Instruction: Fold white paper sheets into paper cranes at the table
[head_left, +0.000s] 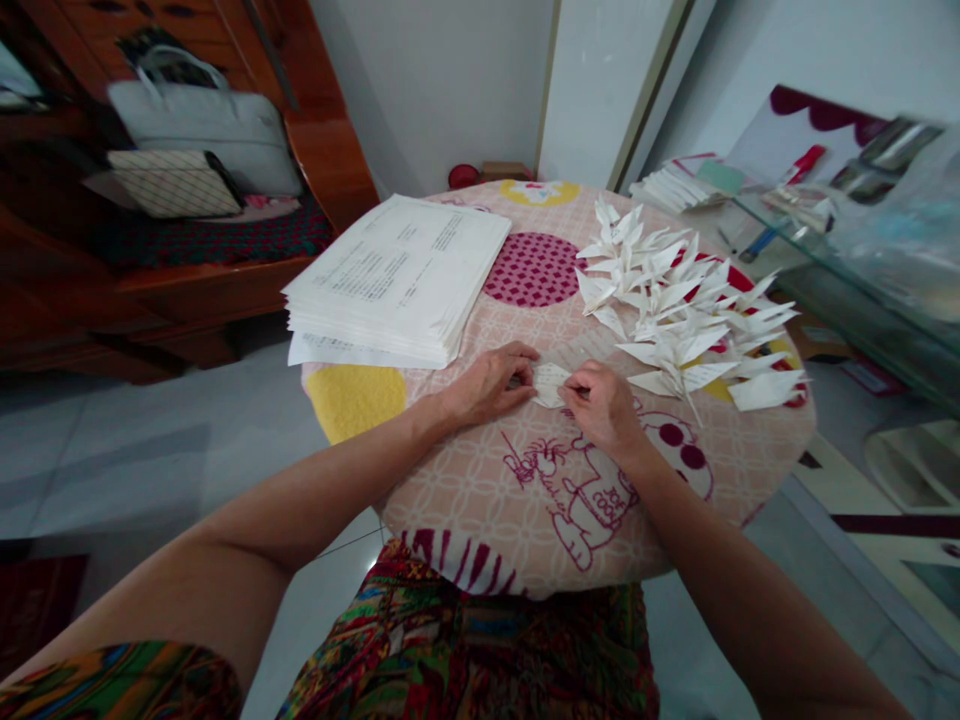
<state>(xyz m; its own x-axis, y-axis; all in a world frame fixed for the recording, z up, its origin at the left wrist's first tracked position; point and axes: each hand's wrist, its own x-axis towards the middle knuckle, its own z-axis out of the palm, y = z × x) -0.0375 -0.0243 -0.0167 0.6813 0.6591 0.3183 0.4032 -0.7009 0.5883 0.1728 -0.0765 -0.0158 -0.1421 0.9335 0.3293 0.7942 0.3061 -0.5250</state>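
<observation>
Between my hands, on the round cloth-covered table (465,480), lies a small folded piece of paper (549,384) with faint print on it. My left hand (495,382) pinches its left edge between thumb and fingers. At the right edge, my right hand (602,405) is closed on the paper with thumb and forefinger. Just right of my hands spreads a group of folded paper cranes (667,290), their pointed wings and tails overlapping. A thick stack of printed sheets (397,270) sits at the back left of the table, beyond my left hand.
To the right stands a glass shelf (840,265) with a plastic bag and small items. On the left is a wooden bench (172,280) carrying a pale handbag (210,130) and a checked pouch (176,183). A red bowl (463,176) shows behind the table.
</observation>
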